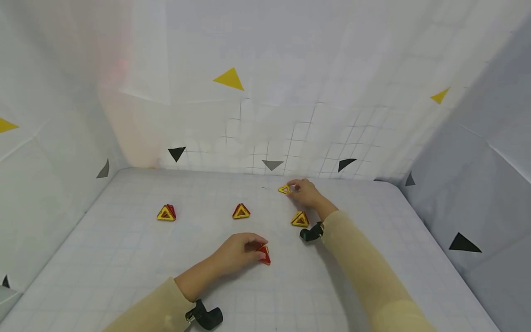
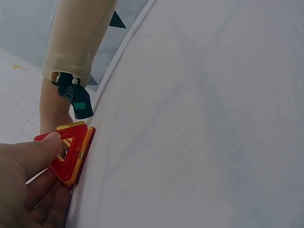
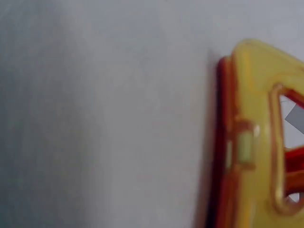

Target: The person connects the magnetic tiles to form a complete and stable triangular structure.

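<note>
My left hand [image 1: 238, 252] holds a red and yellow triangular magnetic tile piece [image 1: 266, 252] close over the white table, toward the front. In the left wrist view the thumb presses on the piece's red face [image 2: 71, 159], with yellow edges showing beside it. Farther back, my right hand [image 1: 304, 192] reaches across the table and pinches a single yellow triangular tile [image 1: 281, 189] between thumb and fingertips. Close below the right wrist sits a red and yellow tile pyramid [image 1: 299, 224]; a large yellow tile face [image 3: 251, 95] fills the right side of the right wrist view.
Two more small tile pyramids stand on the table: one in the middle [image 1: 241, 216] and one at the left [image 1: 166, 218]. White grid-marked cloth walls [image 1: 199, 120] with yellow and black triangles enclose the back and sides. The table's back edge runs just behind my right hand.
</note>
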`<state>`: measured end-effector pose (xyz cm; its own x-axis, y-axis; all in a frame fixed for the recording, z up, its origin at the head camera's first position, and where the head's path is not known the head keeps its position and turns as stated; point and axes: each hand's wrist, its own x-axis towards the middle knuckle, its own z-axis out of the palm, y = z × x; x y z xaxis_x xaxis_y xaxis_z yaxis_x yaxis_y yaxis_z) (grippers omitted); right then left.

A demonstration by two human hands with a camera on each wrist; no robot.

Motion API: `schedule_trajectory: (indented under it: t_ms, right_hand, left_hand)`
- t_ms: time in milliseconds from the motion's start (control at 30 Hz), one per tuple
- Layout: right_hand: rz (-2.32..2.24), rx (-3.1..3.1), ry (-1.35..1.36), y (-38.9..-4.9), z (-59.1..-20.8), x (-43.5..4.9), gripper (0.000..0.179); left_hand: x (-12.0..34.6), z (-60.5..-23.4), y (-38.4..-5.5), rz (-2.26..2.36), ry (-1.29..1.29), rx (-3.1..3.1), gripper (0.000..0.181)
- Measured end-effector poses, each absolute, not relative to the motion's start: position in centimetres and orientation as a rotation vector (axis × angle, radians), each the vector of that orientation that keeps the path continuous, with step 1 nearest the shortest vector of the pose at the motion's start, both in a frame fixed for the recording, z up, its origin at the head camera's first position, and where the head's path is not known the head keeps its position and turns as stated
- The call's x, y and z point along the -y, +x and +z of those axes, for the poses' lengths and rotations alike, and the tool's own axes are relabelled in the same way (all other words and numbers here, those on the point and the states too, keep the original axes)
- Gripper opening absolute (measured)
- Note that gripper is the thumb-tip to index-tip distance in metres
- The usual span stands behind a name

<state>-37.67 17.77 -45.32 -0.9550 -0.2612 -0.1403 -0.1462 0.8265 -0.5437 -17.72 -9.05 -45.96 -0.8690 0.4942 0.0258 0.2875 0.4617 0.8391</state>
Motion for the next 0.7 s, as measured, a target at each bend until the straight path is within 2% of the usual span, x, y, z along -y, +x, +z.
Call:
schedule_trajectory:
  t_ms: [700]
  right_hand:
    - [-0.962, -2.83, -0.257, -34.5, -43.0, -20.8, 0.05]
  left_hand:
    - [9.3, -45.8, -17.7, 1.329, 0.682, -2.494, 0.031]
